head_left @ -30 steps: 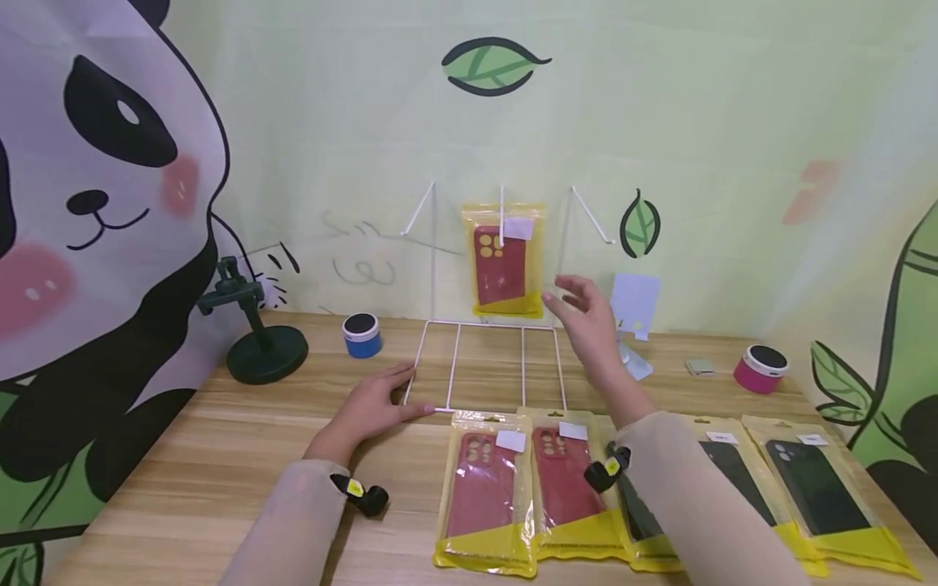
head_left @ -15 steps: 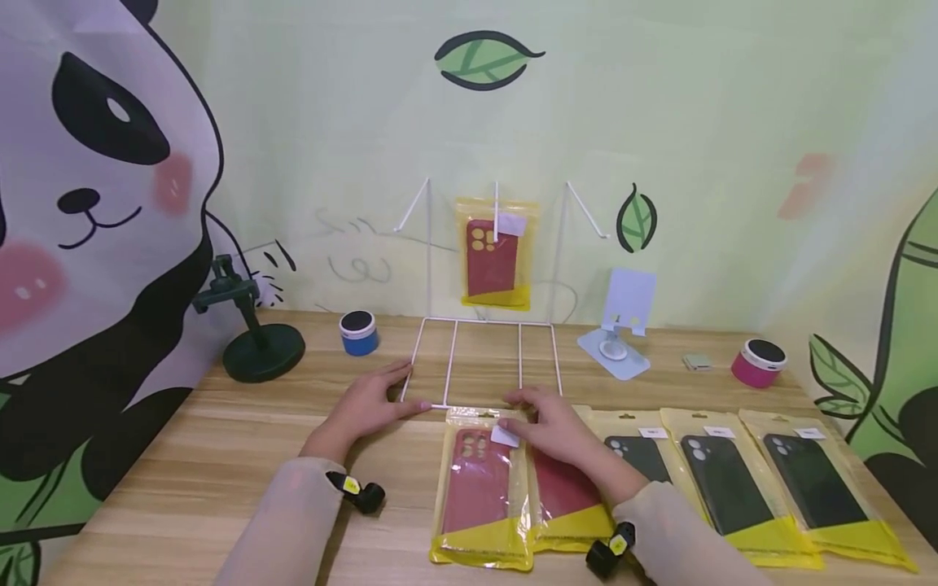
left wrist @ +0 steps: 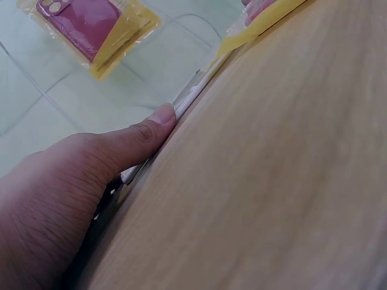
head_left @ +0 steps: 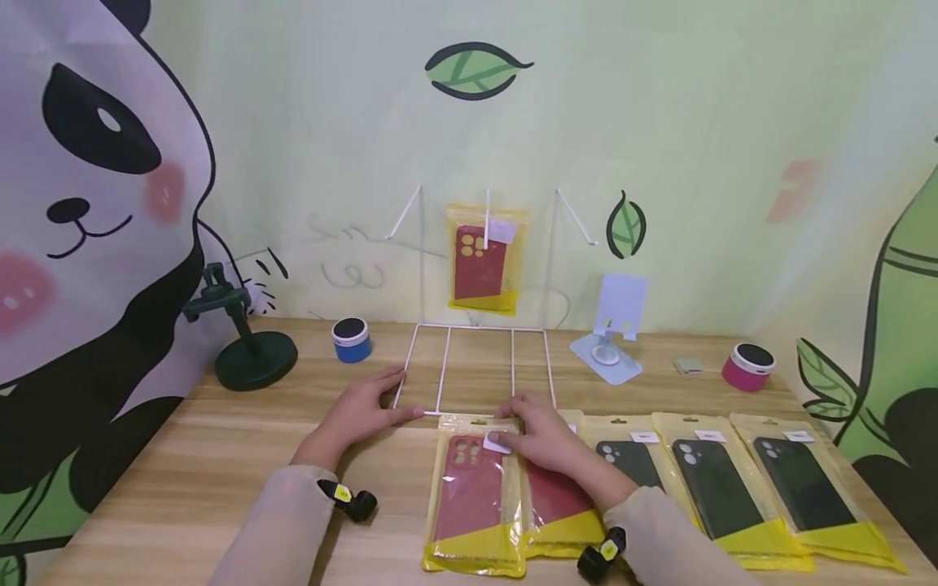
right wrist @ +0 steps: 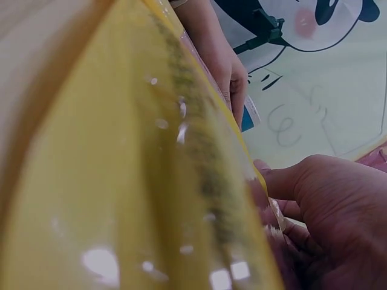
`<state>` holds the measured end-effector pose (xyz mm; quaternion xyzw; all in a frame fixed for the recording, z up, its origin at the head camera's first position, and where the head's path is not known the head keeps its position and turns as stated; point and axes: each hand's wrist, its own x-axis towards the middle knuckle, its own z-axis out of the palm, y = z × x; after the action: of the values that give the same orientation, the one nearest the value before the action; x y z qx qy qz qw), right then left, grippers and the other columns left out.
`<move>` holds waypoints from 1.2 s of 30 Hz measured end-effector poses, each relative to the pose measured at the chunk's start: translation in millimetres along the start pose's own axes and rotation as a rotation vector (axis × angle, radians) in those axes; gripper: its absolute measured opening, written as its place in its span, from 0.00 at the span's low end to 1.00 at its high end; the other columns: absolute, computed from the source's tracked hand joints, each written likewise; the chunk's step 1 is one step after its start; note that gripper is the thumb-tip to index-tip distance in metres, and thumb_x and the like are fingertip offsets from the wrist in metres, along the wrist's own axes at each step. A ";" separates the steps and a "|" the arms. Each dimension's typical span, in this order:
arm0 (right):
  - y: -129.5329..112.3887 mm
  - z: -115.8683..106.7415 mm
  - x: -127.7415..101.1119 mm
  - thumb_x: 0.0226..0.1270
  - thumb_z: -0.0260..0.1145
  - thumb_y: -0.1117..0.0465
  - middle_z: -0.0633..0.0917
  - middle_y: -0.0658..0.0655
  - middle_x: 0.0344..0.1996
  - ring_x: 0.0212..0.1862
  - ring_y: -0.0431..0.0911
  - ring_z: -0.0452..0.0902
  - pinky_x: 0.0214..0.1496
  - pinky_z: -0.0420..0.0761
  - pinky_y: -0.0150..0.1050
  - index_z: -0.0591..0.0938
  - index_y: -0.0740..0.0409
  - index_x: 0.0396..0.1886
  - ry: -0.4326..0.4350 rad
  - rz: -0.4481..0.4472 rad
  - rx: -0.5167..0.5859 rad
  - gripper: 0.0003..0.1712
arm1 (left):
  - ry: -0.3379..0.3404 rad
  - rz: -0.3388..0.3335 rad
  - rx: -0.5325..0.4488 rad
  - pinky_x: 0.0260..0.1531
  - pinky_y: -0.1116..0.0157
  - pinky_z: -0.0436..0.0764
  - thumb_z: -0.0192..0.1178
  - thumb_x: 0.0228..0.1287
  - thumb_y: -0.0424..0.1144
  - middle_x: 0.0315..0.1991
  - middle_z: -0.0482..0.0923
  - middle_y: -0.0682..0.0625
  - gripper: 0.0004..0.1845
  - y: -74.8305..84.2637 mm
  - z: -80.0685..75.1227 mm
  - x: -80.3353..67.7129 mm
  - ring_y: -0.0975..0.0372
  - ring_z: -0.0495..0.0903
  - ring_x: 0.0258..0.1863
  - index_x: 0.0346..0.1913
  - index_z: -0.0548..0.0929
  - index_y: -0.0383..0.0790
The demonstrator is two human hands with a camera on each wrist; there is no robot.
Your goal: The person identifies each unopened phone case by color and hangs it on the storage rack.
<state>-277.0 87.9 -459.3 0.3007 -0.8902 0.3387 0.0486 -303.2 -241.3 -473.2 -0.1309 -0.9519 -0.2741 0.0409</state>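
My left hand [head_left: 361, 417] rests on the table at the front left corner of a white wire display rack [head_left: 437, 382]. Its thumb [left wrist: 142, 134] lies along the rack's front bar in the left wrist view. My right hand [head_left: 545, 435] pinches the upper right corner of a bagged red phone case [head_left: 469, 505], thumb over its white label. Beneath that hand lies a second bagged red phone case [head_left: 557, 509], partly hidden. Another red phone case in a yellow bag [head_left: 479, 264] hangs from the rack's middle hook. The two outer hooks stick out with nothing on them.
Bagged black phone cases [head_left: 718, 488] lie in a row to the right. Behind stand a blue speaker [head_left: 352, 342], a dark green stand [head_left: 255, 358], a pale phone stand [head_left: 619, 309] and a pink speaker [head_left: 747, 368]. A small flat grey-green item [head_left: 689, 366] lies near the last.
My right hand has come down from beside the hanging phone case to the upper corner of the red one on the table. The left hand stays on the rack; the head view shifts slightly.
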 end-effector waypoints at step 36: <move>-10.1 -9.5 -0.5 0.65 0.73 0.49 0.87 0.54 0.29 0.25 0.43 0.80 0.24 0.77 0.33 0.87 0.57 0.43 0.156 0.321 0.613 0.17 | 0.016 0.015 0.007 0.70 0.47 0.64 0.64 0.54 0.73 0.74 0.65 0.47 0.51 -1.6 1.1 -0.9 0.50 0.63 0.74 0.74 0.70 0.44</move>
<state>-272.0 88.1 -446.4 0.1311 -0.7768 0.6153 -0.0299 -302.9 -242.2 -475.1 -0.1358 -0.9514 -0.2716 0.0509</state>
